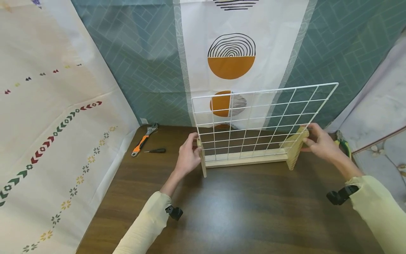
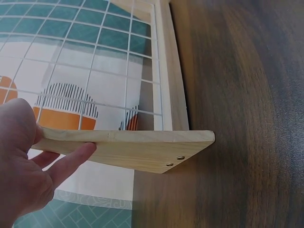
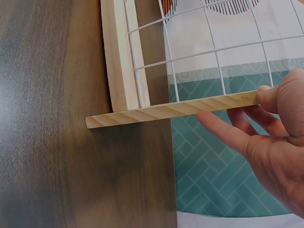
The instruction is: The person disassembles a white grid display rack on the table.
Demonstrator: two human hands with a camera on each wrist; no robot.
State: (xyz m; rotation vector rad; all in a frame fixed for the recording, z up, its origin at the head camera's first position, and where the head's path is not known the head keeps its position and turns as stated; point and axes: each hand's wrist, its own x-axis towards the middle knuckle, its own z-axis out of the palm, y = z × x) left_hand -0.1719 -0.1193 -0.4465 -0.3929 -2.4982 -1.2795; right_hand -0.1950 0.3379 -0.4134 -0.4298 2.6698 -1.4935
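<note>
A wooden stand with a white wire grid [image 1: 253, 121] stands near the table's back edge. Its long crossbar [image 1: 247, 162] joins two end panels, and the grid rises from the bar, leaning away at the right. My left hand [image 1: 188, 155] pinches the upper part of the left wooden panel [image 2: 128, 147]; two metal screw heads [image 2: 180, 158] show on that panel's outer face in the left wrist view. With thumb and fingers, my right hand [image 1: 321, 143] holds the top of the right wooden panel [image 3: 166, 110]. The fingers behind each panel are partly hidden.
An adjustable wrench [image 1: 145, 140] with an orange and black handle lies at the back left of the brown table [image 1: 228, 208]. Beside it is a small dark screwdriver [image 1: 156, 150]. A green and black object [image 1: 345, 145] sits behind my right hand. Patterned cloths hang around the table.
</note>
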